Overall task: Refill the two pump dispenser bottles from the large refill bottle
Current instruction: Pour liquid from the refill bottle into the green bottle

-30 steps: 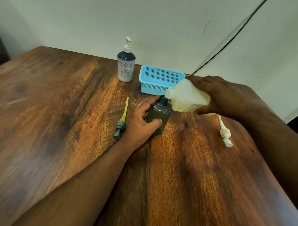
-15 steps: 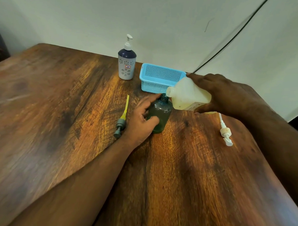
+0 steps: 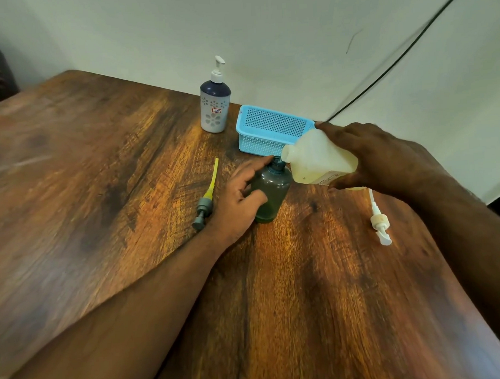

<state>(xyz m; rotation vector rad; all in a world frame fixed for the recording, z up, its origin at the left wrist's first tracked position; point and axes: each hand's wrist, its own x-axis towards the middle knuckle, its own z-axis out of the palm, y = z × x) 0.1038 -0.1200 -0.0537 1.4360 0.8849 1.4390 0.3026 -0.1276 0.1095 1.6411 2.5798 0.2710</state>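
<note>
A dark green dispenser bottle (image 3: 271, 189) stands upright on the wooden table (image 3: 99, 173), its neck uncapped. My left hand (image 3: 238, 201) is wrapped around its left side. My right hand (image 3: 376, 155) holds the large pale-yellow refill bottle (image 3: 319, 157) tipped on its side, with the mouth right at the green bottle's neck. A grey pump with a yellow tube (image 3: 206, 199) lies left of my left hand. A white pump head (image 3: 379, 221) lies on the table at the right. A second dispenser bottle (image 3: 215, 105), white and navy with its pump on, stands at the back.
A light-blue perforated basket (image 3: 269, 128) sits at the back edge, just behind the two bottles I hold. A black cable (image 3: 395, 59) runs along the wall to the table's back right. The table's right edge falls off past the white pump.
Both hands and both bottles keep the same pose. Only the view has shifted slightly; the refill bottle's mouth stays at the green bottle's neck.
</note>
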